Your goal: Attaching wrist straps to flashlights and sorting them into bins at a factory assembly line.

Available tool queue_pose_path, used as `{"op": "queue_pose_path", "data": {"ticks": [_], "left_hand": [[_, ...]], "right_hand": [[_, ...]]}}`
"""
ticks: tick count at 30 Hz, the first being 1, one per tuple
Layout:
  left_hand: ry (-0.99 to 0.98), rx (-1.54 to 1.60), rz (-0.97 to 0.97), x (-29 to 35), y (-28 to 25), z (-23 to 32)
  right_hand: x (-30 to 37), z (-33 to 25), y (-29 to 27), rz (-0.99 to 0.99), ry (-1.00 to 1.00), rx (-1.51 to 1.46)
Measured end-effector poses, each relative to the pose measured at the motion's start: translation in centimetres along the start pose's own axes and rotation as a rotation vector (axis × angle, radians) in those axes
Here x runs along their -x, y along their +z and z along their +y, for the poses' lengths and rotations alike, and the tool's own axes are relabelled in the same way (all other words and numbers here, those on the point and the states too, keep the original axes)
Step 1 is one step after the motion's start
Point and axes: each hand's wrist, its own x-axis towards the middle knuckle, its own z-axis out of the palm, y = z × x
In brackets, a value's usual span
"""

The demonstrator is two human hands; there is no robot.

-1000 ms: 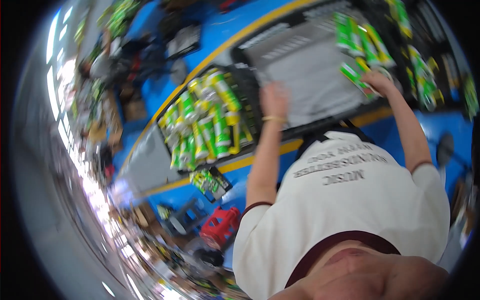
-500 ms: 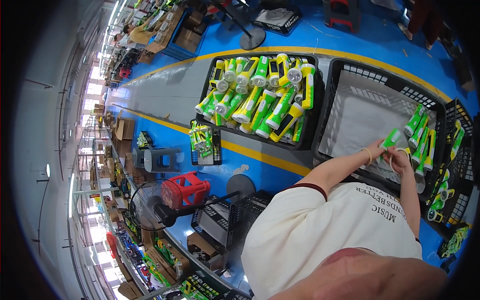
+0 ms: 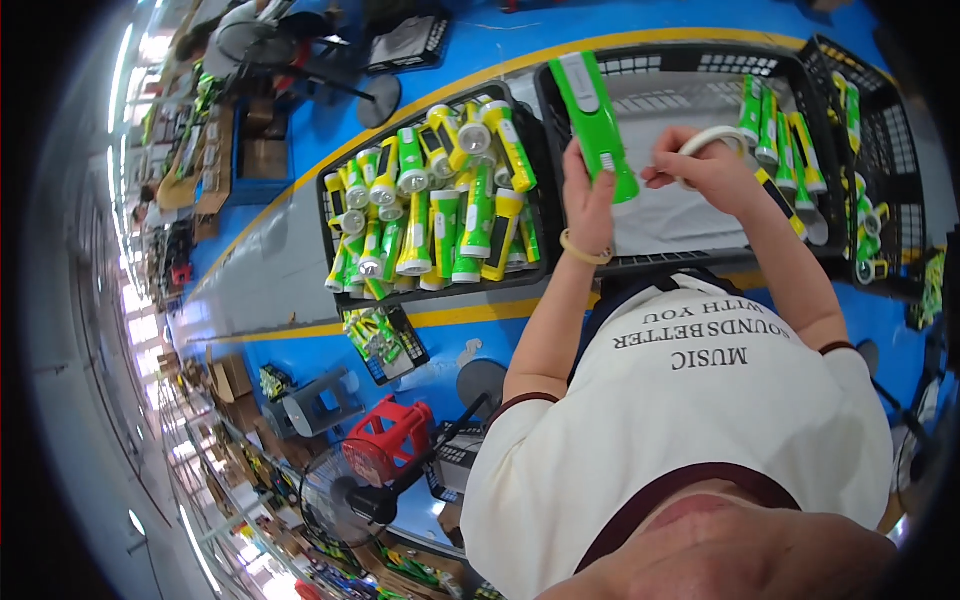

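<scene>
Raised since prev frame: left hand (image 3: 590, 200) grips green flashlight (image 3: 593, 122) upright; right hand (image 3: 705, 165) beside it pinches white ring (image 3: 712, 138).

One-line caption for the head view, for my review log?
Left hand holds a green plastic flashlight, right hand a white ring, above a black plastic crate.

A blue painted floor (image 3: 300, 290) with curved yellow lines carries two black plastic mesh crates side by side. The left crate (image 3: 335, 235) is heaped with green and yellow plastic flashlights (image 3: 440, 215); the right crate (image 3: 690, 262) holds a pale liner sheet (image 3: 670, 215) and a few flashlights along its far side. A red plastic stool (image 3: 385, 440) and a black standing fan (image 3: 340, 495) also stand on the floor.
</scene>
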Motion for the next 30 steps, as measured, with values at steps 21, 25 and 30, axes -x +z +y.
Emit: {"op": "queue_pose_path", "data": {"ticks": [21, 25, 30], "left_hand": [[-0.171, 0.247, 0.135, 2.5, -6.3, 3.6], [-0.205, 0.258, 0.246, 2.9, -9.1, 3.7], [-0.231, 0.501, 0.372, 3.1, -11.4, 4.5]], "right_hand": [[-5.2, 1.1, 8.3, -0.032, -0.023, 0.309], [-7.1, 2.1, 10.0, -0.075, -0.035, 0.441], [-8.1, 4.7, 13.2, 0.015, -0.256, 0.512]]}}
